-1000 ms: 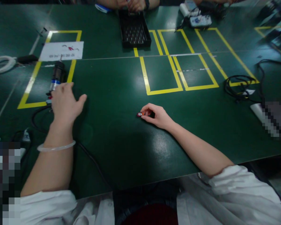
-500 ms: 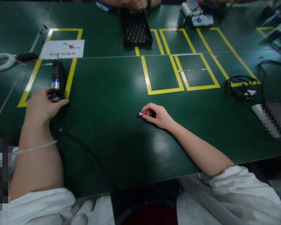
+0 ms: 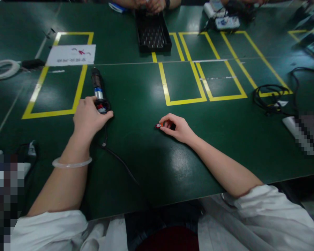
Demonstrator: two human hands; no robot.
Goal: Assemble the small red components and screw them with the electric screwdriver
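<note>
My left hand (image 3: 90, 115) is wrapped round the near end of a corded black cylindrical device (image 3: 98, 92). The device has a silver section with a blue band, and red parts show near my thumb. It is tilted, with its far end pointing away from me, and a black cord (image 3: 120, 160) trails from its near end toward the table edge. Over the middle of the table, my right hand (image 3: 179, 128) pinches a small red, orange and white part (image 3: 159, 125) between thumb and fingers. That part is too small to name.
Yellow tape outlines (image 3: 187, 103) mark the green table. A labelled white sheet (image 3: 71, 55) lies far left, near a white ring-shaped coil (image 3: 4, 69). Another person's hands (image 3: 155, 5) are at a black tray (image 3: 154, 45). A coiled black cable (image 3: 269, 96) lies right.
My left hand has carried the black device to the right, out of the left yellow outline, with its cord following. My right hand has stayed nearly still.
</note>
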